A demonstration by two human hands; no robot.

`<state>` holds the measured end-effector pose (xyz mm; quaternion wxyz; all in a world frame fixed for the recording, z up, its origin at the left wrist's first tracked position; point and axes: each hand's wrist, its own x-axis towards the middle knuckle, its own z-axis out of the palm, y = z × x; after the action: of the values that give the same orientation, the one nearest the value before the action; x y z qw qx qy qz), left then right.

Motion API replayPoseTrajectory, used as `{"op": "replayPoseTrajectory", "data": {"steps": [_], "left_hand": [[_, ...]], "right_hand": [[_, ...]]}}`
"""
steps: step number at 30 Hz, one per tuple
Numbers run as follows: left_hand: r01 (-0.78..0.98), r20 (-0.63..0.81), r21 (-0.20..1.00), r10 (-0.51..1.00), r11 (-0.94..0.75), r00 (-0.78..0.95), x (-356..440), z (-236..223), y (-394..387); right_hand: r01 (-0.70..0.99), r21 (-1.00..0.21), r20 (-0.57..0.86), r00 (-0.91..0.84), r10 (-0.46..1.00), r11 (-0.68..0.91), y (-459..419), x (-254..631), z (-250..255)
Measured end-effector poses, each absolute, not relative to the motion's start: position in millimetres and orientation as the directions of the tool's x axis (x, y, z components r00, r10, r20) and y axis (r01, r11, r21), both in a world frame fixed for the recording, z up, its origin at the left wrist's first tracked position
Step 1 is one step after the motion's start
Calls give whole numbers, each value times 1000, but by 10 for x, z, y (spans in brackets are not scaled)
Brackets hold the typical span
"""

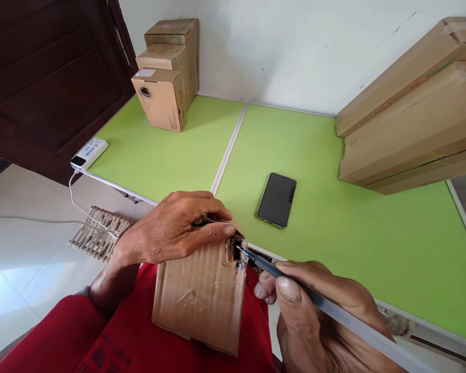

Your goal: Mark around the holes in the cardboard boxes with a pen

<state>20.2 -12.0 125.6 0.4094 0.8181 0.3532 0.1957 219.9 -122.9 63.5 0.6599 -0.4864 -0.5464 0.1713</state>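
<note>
The nearest box (198, 300) was brown with faint stripes and black marks, and the pen-like tool (266, 265) was dark grey and whitish. The table (326, 217) was green, the phone (277, 201) was black, and the shirt (132, 321) was red with dark letters.

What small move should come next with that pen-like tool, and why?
I'd probably have the right hand ease the tip of the pen-like tool gently along the edge of the hole: the tip is at the hole, that edge looks dark and ragged, and the left hand holds the cardboard box, so it seems steady.
</note>
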Motion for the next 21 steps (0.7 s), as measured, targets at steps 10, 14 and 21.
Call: {"op": "replayPoseTrajectory", "data": {"steps": [10, 14, 21], "left_hand": [[428, 18, 811, 748, -399, 663, 217, 1259, -124], [444, 9, 803, 754, -397, 657, 209, 1262, -130], [431, 26, 803, 746, -412, 665, 218, 1284, -136]], "right_hand": [[318, -840, 522, 256, 814, 439, -1213, 2203, 686], [337, -827, 534, 218, 817, 450, -1224, 2228, 712], [336, -828, 536, 246, 807, 448, -1267, 2254, 741]]}}
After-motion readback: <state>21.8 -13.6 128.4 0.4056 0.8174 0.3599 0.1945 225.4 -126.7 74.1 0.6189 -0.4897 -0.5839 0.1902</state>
